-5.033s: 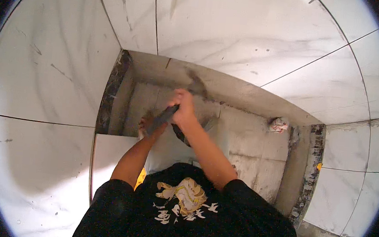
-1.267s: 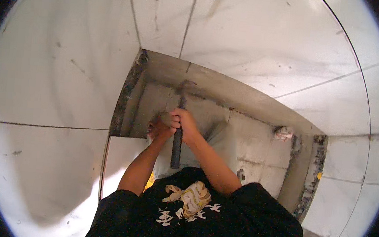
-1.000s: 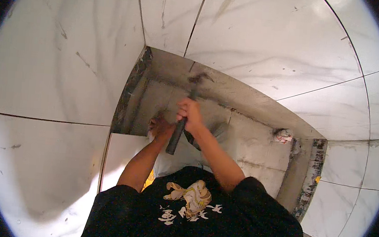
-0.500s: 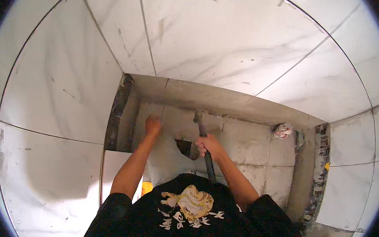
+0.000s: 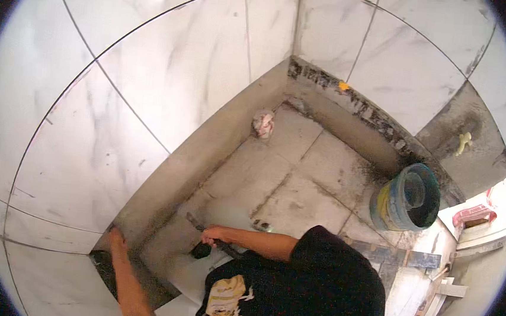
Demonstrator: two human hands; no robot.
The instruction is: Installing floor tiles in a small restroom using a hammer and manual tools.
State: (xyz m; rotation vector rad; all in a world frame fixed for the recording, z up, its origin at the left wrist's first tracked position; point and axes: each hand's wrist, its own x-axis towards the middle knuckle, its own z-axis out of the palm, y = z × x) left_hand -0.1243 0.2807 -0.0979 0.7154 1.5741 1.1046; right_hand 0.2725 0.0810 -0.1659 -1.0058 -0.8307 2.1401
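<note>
My right hand [image 5: 216,236] is closed around the dark handle of a hammer-like tool [image 5: 193,219]. Its narrow head points toward the far wall, and its other end runs back toward my body. Just below that hand is a dark square hole [image 5: 201,250] in the tiled floor [image 5: 227,183]. Off to the left, my left hand [image 5: 117,239] rests with fingers extended against the bare grey band [image 5: 161,192] under the white wall tiles, near the corner. Nothing shows in it.
A blue-green bucket [image 5: 380,198] stands at the right by a raised, dark-stained ledge [image 5: 375,117]. A crumpled plastic bag [image 5: 263,124] lies against the wall. A long flat bar [image 5: 423,259] lies near my right side, with a red and white sack [image 5: 475,216] beyond.
My view and body have turned right, bringing the bucket and bar into sight. My left hand has moved onto the wall band near the corner. The right hand keeps its hold on the tool.
</note>
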